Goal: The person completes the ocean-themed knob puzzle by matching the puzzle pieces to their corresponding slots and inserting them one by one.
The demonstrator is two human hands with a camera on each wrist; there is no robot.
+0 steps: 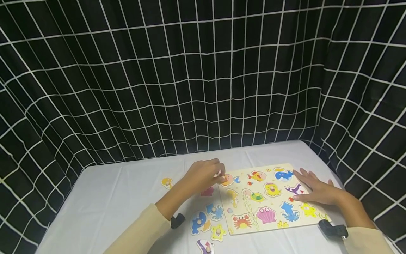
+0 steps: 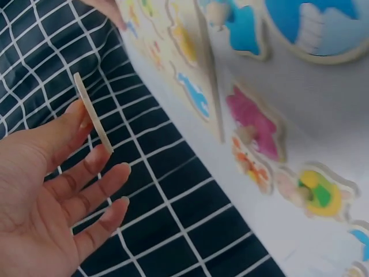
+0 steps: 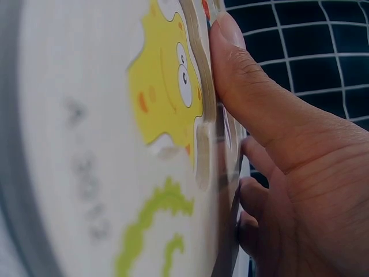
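Observation:
A wooden peg-puzzle board [image 1: 276,231] with sea-animal pictures lies on the right of the table. My left hand [image 1: 203,176] is over its far left corner, by the mermaid picture [image 1: 227,180]. Between thumb and fingers it pinches a thin wooden puzzle piece [image 2: 95,115], seen edge-on in the left wrist view, its picture hidden. My right hand [image 1: 318,188] rests on the board's right edge with fingers spread. Its thumb [image 3: 242,75] lies near the yellow starfish picture [image 3: 173,86], and the other fingers reach towards the whale picture [image 1: 283,175].
Loose knobbed pieces lie left of the board: a blue dolphin [image 1: 198,223], a blue squid [image 1: 215,212], a yellow starfish [image 1: 218,233], a purple-and-white piece [image 1: 205,246], a pink shell [image 1: 207,191] and an orange piece [image 1: 166,182]. A black curtain [image 1: 196,88] with white grid lines surrounds the white table [image 1: 104,197].

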